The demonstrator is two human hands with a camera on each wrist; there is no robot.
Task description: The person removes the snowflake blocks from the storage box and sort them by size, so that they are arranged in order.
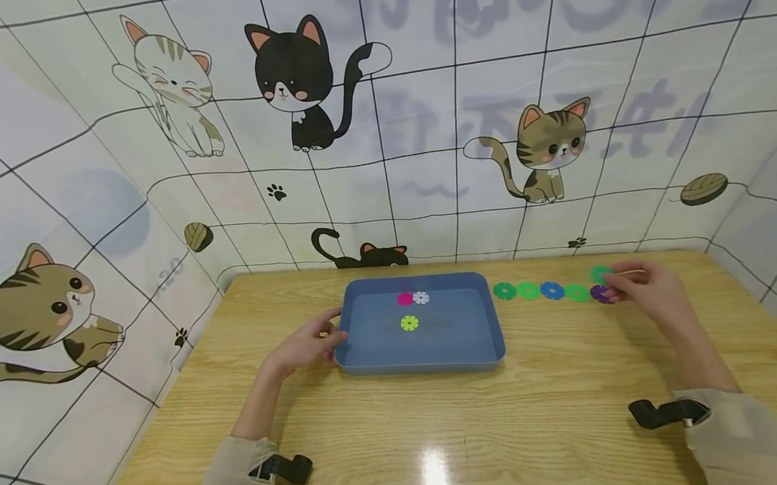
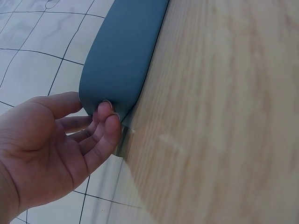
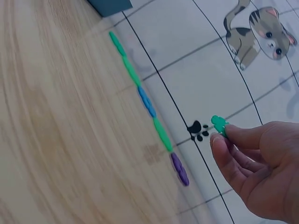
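Observation:
At the left end of a blue-grey tray (image 1: 420, 367), my left hand (image 1: 308, 344) grips the wall, its thumb at the rim and bent fingers against the outside. The left wrist view shows the left hand (image 2: 60, 144) on the tray's end wall (image 2: 117, 56). My right hand (image 1: 651, 292) pinches a green snowflake disc (image 1: 601, 274) between thumb and fingertips. In the right wrist view the pinched green disc (image 3: 218, 125) is held above the table, beside the purple disc (image 3: 179, 169) that ends a row. Part of the purple disc (image 1: 600, 294) is hidden by the fingers in the head view.
Right of the tray, a line of discs runs from dark green (image 1: 505, 291) through light green (image 1: 528, 290), blue (image 1: 552, 290) and green (image 1: 577, 293) to purple. Inside the tray lie pink (image 1: 405, 299), white (image 1: 420, 297) and yellow-green (image 1: 409, 322) discs. A cat-print wall covering (image 1: 419, 190) stands behind.

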